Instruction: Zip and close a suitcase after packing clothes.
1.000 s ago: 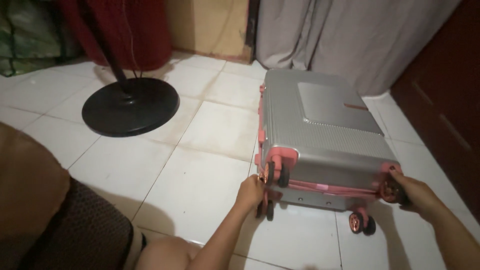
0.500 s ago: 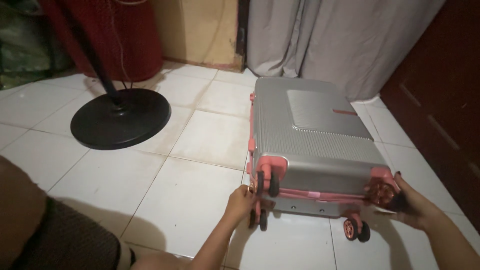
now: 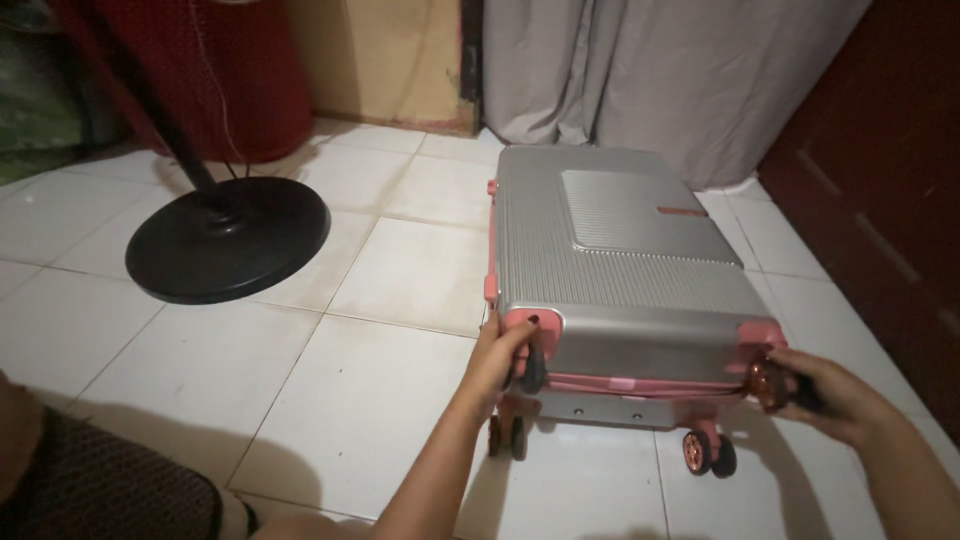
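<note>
head view: the grey suitcase (image 3: 620,260) is laid flat on the tiled floor (image 3: 380,400), its pink wheeled corners clasped by the left hand (image 3: 500,355) and right hand (image 3: 835,395), both grips closed, zip unopened.

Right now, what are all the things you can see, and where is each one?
suitcase: one, silver with pink trim, flat on the floor, wheels toward the camera
suitcase wheels: pink and black; four sets show
fan base: one, black round, left on the floor
curtain: grey, behind the suitcase
red fabric: back left
cabinet: dark wood, right
floor: white tiles
left hand: on the near left corner wheel
right hand: on the near right corner wheel
</note>
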